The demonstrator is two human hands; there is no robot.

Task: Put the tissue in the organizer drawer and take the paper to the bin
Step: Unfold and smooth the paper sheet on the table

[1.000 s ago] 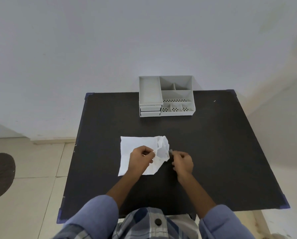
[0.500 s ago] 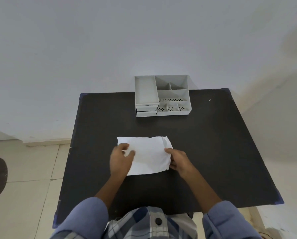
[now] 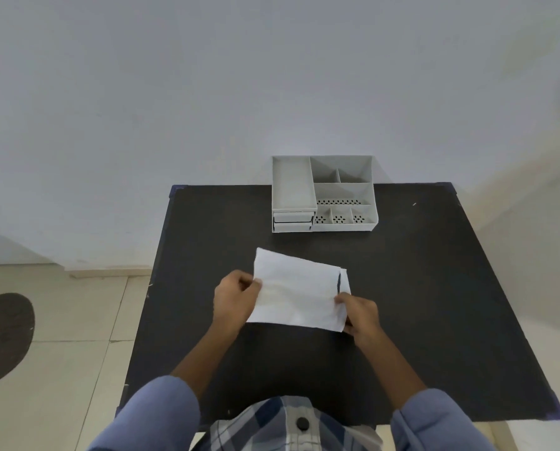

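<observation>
On the black square table (image 3: 434, 288) the white folded tissue sheet (image 3: 296, 292) runs left-right, left hand (image 3: 236, 296) and right hand (image 3: 358, 315) each pinching an end; the grey plastic organizer's drawers (image 3: 292, 222), apparently closed, lie far, nearer the left.

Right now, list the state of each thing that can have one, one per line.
Tissue: folded flat, held at both ends, partly lifted off the table.
Left hand: pinching the tissue's left edge.
Right hand: pinching the tissue's right corner.
Organizer: upright at the table's back edge, compartments empty.
Drawers: shut.
</observation>
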